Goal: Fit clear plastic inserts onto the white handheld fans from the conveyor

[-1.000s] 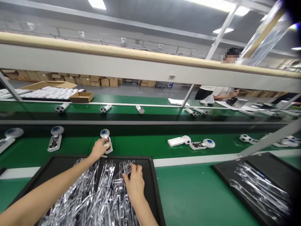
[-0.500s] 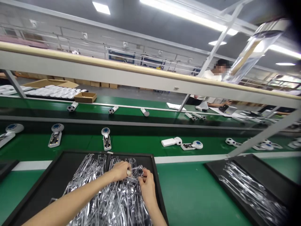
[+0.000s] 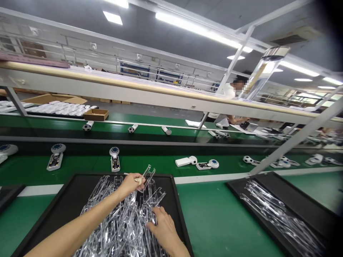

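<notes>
Clear piece aslant, prongs upper-right

- Forked piece between the left fingers: clear plastic, smooth, catching bright glints.
- Cream wrap on those fingers: matt; its material cannot be told.
- Heaped pieces: the same transparent, glossy plastic, with hard white highlights.
- Tray: black, matt, seemingly plastic.
- Surface: green, smooth, with a soft sheen.
- Conveyor belt: darker green, smooth, faintly reflective.
- White housings: opaque, smooth plastic.
- Small box: brown cardboard, matt.
- Rail edge: pale, wood-like.
- Upright tube: clear, shiny plastic by its look.
</notes>
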Demonstrator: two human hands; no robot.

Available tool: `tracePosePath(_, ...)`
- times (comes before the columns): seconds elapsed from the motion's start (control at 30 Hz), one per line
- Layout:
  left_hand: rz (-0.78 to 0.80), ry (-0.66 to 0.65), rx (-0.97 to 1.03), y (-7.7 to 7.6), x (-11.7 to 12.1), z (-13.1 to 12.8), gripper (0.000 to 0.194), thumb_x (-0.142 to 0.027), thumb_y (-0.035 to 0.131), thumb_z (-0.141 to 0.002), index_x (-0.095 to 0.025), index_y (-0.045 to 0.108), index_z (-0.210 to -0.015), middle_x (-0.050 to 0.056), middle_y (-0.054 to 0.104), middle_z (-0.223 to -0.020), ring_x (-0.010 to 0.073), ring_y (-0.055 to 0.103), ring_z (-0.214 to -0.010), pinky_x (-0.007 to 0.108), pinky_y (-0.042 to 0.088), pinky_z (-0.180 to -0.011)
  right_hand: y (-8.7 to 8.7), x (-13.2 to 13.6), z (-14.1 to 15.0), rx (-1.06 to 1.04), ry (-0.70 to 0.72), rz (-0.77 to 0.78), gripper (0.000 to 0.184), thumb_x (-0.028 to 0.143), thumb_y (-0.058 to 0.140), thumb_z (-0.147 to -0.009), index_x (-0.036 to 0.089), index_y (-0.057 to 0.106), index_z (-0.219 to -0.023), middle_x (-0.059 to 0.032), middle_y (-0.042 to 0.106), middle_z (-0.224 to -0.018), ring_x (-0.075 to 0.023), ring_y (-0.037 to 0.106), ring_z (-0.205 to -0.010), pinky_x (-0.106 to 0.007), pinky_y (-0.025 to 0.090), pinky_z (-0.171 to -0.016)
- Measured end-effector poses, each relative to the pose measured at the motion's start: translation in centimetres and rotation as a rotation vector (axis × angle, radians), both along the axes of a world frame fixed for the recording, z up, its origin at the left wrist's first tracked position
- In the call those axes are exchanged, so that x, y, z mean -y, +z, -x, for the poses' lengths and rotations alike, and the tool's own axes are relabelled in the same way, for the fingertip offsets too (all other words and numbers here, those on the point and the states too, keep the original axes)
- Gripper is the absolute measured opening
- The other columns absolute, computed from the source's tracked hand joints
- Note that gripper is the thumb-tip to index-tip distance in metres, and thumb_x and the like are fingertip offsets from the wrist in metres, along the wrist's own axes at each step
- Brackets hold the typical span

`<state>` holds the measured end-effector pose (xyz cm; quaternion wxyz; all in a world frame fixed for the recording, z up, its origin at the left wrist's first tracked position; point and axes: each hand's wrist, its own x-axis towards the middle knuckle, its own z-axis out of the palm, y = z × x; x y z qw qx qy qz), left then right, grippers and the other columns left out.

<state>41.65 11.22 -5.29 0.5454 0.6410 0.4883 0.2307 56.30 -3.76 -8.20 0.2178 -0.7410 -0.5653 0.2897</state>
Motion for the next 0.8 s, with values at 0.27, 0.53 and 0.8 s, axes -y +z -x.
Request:
tracePosePath(0.27, 0.091, -0.023, -0.042, -1.1, 1.8, -2.8, 0.021, -0.036, 0.054, -0.073, -0.016, 0.060, -0.076, 0.005, 0.069, -0.065, 0.0158, 0.063, -0.056, 0.022, 0.040, -0.049, -1.5, -0.5, -2.6, -0.239, -0.340, -0.065, 0.030, 0.045, 0.052, -0.072, 0.019, 0.053, -0.087, 0.0068, 0.041, -0.051, -0.0141, 0.046, -0.049, -0.025, 0.038, -0.051)
tracePosePath(0.53, -0.112, -0.111, -0.408, -3.6, 3.3, -6.9, 0.012, -0.024, 0.056, -0.069, -0.017, 0.065, -0.073, 0.010, 0.070, -0.079, 0.0245, 0.066, -0.078, 0.029, 0.044, -0.064, -3.3, -1.7, -2.2, -0.546, -0.585, -0.077, 0.059, 0.078, 0.048, -0.057, 0.020, 0.048, -0.066, 0.0045, 0.045, -0.051, -0.0081, 0.039, -0.039, -0.021, 0.030, -0.037)
tracePosePath(0.8, -0.431, -0.194, -0.530, -0.9, -0.5, -7.7, 0.031, -0.034, 0.045, -0.080, -0.021, 0.061, -0.103, 0.008, 0.063, -0.103, 0.0236, 0.058, -0.099, 0.031, 0.043, -0.078, -4.9, -3.7, -4.4, -0.618, -0.685, -0.108, 0.049, 0.065, 0.067, -0.055, 0.020, 0.052, -0.068, 0.0044, 0.047, -0.051, -0.0117, 0.050, -0.047, -0.019, 0.031, -0.036)
